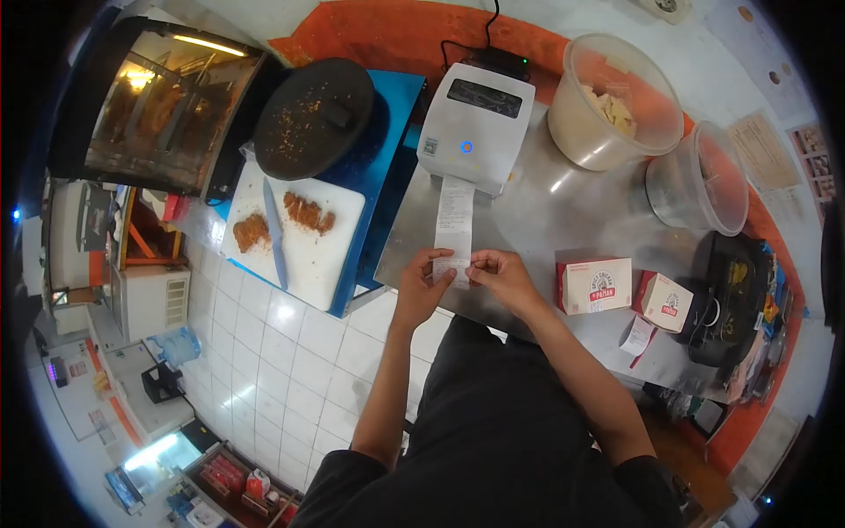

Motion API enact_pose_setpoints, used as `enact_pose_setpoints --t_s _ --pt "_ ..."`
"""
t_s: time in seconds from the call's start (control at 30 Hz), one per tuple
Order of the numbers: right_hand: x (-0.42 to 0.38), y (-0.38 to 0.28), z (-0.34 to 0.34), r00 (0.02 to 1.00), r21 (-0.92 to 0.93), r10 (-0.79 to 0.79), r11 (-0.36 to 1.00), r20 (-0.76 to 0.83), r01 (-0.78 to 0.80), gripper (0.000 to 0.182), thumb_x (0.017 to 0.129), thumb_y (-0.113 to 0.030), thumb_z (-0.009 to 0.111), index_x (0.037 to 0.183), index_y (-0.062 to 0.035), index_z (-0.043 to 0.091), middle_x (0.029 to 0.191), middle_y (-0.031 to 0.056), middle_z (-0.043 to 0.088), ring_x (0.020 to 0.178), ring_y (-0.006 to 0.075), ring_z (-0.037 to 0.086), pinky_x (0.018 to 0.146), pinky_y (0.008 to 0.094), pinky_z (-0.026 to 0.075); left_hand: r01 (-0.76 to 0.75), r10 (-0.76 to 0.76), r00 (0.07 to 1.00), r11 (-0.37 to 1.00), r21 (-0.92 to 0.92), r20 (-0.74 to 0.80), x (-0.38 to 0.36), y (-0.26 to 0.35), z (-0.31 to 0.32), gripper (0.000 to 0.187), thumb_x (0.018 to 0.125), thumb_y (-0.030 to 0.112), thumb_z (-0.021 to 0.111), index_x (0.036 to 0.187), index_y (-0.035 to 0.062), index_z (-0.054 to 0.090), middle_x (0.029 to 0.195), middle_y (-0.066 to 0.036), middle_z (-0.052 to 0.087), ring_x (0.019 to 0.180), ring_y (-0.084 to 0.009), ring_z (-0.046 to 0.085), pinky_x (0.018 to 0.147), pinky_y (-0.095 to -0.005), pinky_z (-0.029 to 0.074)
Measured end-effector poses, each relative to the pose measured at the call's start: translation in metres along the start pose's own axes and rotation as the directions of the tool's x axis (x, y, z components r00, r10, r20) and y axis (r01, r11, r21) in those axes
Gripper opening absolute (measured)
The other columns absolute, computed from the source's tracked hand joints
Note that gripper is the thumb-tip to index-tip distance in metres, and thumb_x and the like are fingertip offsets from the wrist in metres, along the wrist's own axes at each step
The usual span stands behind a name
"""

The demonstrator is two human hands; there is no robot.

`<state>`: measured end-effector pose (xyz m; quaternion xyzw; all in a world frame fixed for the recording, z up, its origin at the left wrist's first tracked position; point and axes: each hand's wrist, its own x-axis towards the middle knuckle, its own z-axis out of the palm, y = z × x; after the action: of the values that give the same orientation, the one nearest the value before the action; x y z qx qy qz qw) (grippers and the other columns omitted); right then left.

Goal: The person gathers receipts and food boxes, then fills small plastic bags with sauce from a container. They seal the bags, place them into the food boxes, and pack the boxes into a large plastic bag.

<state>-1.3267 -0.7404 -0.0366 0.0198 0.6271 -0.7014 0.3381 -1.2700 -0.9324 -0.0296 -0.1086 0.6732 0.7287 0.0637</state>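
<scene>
Both hands on the receipt at frame centre. Strip is printed out of the white label/receipt printer and still attached at the slot, hanging down over the front edge of the steel counter.

Left hand: pinching the lower left edge of the receipt, thumb and fingers closed on the paper. Right hand: pinching the lower right edge, same grip. Strip held taut between them, just below the printer.

Progress, judged from this view: printing looks finished (long strip out, blue light on the printer front), paper gripped on both sides, not yet torn off. What's left: separate it from the printer. Text on the paper too small to read.

Around it:
- Right of the hands, on the counter: two small red-and-white food boxes, one flat, one tilted; a small paper slip near them.
- Upper right: two clear plastic tubs, the nearer-centre one with pale food pieces inside, the other looks nearly empty.
- Left of the printer: white cutting board with a knife and two pieces of fried food; black round lid above it.
- Upper left: glass warming cabinet, lit inside.
- Far right: black bag at the counter's edge.
</scene>
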Motion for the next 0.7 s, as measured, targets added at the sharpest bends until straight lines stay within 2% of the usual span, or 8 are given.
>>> enact_pose_setpoints --t_s 0.1,0.2,0.3,0.4,0.5,0.6,0.7 --pt "-0.005 -0.002 0.002 0.999 0.035 0.018 0.999 -0.036 -0.017 0.024 0.095 -0.009 0.072 0.114 0.0051 0.067 0.096 0.0066 0.070 0.085 0.0126 0.067 0.077 0.0281 0.057 -0.074 0.073 0.997 0.995 0.064 0.012 0.000 0.004 -0.001 0.038 0.092 -0.006 0.069 0.129 -0.0011 0.059 0.119 -0.014 0.066 0.109 -0.0183 0.068 0.088 -0.0292 0.058" --pt "-0.003 -0.003 0.006 0.996 0.061 0.000 0.998 -0.092 0.006 0.023 0.097 -0.012 0.071 0.113 0.0039 0.067 0.095 0.0048 0.069 0.084 0.0110 0.065 0.076 0.0268 0.056 0.025 -0.026 0.999 0.998 0.056 0.027 0.000 0.020 0.000 0.040 0.091 -0.004 0.071 0.129 -0.0010 0.059 0.117 -0.012 0.067 0.108 -0.0191 0.068 0.089 -0.0295 0.058" --pt "0.005 -0.004 0.009 0.986 0.080 -0.052 0.995 -0.159 0.065 0.022 0.099 -0.015 0.070 0.112 0.0029 0.068 0.093 0.0031 0.067 0.082 0.0094 0.062 0.074 0.0249 0.054 0.036 -0.043 0.997 0.994 0.107 0.068 0.004 0.020 -0.003 0.040 0.090 -0.002 0.073 0.128 0.0007 0.060 0.115 -0.010 0.067 0.103 -0.0179 0.069 0.084 -0.0285 0.057" --pt "0.017 -0.012 0.009 0.975 0.047 -0.060 0.996 -0.214 0.072 0.020 0.099 -0.013 0.070 0.111 0.0014 0.068 0.095 0.0028 0.069 0.083 0.0090 0.062 0.076 0.0257 0.053 -0.069 0.046 0.996 0.944 0.322 0.080 0.012 0.027 -0.005 0.035 0.091 0.001 0.073 0.124 0.0018 0.062 0.110 -0.009 0.069 0.098 -0.0156 0.069 0.078 -0.0285 0.055" --pt "0.026 -0.016 0.009 0.974 0.064 -0.061 0.995 -0.219 0.077 0.017 0.098 -0.012 0.070 0.110 0.0004 0.069 0.096 0.0031 0.071 0.083 0.0088 0.063 0.077 0.0259 0.053 -0.066 0.027 0.994 0.916 0.396 0.103 0.020 0.031 -0.008 0.026 0.092 0.003 0.072 0.117 0.0019 0.065 0.106 -0.009 0.069 0.094 -0.0138 0.069 0.075 -0.0286 0.054" --pt "0.032 -0.015 0.007 0.973 0.065 -0.057 0.995 -0.222 0.073 0.015 0.098 -0.012 0.070 0.107 -0.0002 0.070 0.094 0.0022 0.071 0.081 0.0077 0.062 0.076 0.0244 0.052 -0.054 0.001 0.991 0.923 0.380 0.137 0.024 0.030 -0.011 0.021 0.089 0.001 0.071 0.109 0.0006 0.066 0.104 -0.015 0.068 0.086 -0.0218 0.069 0.078 -0.0314 0.055" --pt "0.028 -0.016 0.009 0.970 0.022 -0.069 0.997 -0.235 0.077 0.014 0.098 -0.012 0.070 0.105 -0.0005 0.071 0.091 0.0008 0.070 0.078 0.0060 0.059 0.071 0.0230 0.048 -0.260 0.258 0.963 0.831 0.492 0.072 0.027 0.028 -0.011 0.022 0.088 0.003 0.073 0.108 0.0015 0.066 0.110 -0.016 0.069 0.097 -0.0312 0.068 0.085 -0.0361 0.055"
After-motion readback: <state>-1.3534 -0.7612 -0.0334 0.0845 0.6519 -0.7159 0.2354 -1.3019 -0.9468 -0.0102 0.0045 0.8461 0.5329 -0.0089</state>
